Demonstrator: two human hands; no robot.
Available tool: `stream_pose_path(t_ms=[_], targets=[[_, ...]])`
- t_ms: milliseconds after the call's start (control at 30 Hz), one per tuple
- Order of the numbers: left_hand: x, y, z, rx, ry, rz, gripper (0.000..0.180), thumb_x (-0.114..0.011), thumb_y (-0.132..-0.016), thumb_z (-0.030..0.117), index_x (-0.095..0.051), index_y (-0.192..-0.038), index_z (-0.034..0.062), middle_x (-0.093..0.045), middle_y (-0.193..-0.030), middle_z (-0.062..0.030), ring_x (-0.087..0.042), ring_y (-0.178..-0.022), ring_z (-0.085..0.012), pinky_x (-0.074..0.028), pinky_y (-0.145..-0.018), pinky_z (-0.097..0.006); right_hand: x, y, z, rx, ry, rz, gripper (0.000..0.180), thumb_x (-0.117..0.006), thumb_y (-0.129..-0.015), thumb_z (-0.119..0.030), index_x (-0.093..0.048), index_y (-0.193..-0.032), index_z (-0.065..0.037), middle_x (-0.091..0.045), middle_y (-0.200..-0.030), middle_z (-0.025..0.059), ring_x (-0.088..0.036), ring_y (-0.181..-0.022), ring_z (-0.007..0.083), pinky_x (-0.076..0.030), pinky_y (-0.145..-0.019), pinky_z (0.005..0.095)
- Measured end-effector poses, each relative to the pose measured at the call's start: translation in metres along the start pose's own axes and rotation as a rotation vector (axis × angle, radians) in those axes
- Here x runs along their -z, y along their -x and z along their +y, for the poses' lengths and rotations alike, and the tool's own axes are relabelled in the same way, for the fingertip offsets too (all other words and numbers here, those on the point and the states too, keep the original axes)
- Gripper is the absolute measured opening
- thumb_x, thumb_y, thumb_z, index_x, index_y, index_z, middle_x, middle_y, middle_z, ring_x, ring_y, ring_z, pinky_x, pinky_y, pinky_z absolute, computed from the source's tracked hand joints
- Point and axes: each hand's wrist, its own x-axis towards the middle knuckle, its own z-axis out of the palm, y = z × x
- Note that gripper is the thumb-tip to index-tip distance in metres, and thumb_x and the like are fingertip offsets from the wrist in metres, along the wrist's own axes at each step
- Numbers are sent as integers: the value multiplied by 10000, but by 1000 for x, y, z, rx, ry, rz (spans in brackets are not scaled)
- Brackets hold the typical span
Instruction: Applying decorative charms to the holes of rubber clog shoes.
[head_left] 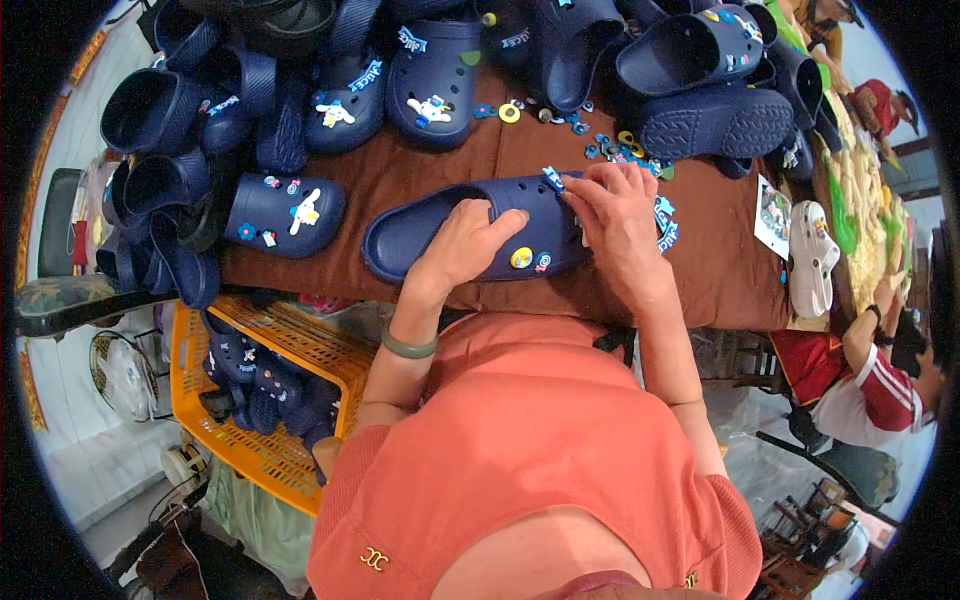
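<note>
A navy blue clog (508, 202) lies sideways on the brown cloth before me, its toe to the right. My left hand (462, 243) grips its upper, with fingers reaching into the foot opening and the thumb on the outside. Over the toe, the fingers of my right hand (625, 225) are pinched at a small blue-and-white shoe charm (553, 179) by the clog's far edge. A round yellow charm (521, 258) and a small pink-and-blue charm (543, 262) sit on the near side of the upper. My right hand hides part of the toe.
Loose charms (622, 150) are scattered beyond the clog. Many navy clogs (435, 85) crowd the table's far and left sides. A white clog (812, 260) and a picture card (773, 217) lie at right. An orange basket (265, 470) of clogs stands lower left. Other people sit at right.
</note>
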Motion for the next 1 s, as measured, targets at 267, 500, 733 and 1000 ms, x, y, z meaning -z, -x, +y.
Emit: stream_pose_path(t_ms=[267,500,733,1000], targets=[[-1,-1,6,-59,47,11,396,-546,-873,299,-642,-906,-83,-673,-800,-233,-671,-744,-294,-496,-708,-392,9,-13,15,-39,-362,-288,214,-584,-835,-5,-689,-1019,-32,-624,-956,139,-594,-904,341,-484,-802,391],[3,-3,12,22,-58,33,419,-549,-869,318,-625,-841,-92,-655,-761,-236,-655,-714,-280,-484,-675,-385,11,-10,12,-30,-412,-259,228,-644,-823,-54,-667,-1046,-12,-606,-996,158,-597,-918,342,-488,-808,403],[4,-8,-5,-40,-69,7,318,-539,-890,267,-654,-903,-29,-668,-796,-93,-616,-710,-154,-489,-679,-323,-2,-7,12,-132,-431,-222,249,-732,-793,-161,-659,-988,-26,-585,-978,155,-592,-918,319,-487,-788,383],[3,-7,-10,-16,-18,-15,302,-526,-899,251,-651,-913,-23,-667,-796,-78,-611,-704,-143,-486,-675,-313,0,1,9,-161,-539,-165,256,-737,-785,-146,-651,-999,-36,-584,-1001,150,-588,-918,321,-485,-799,382]])
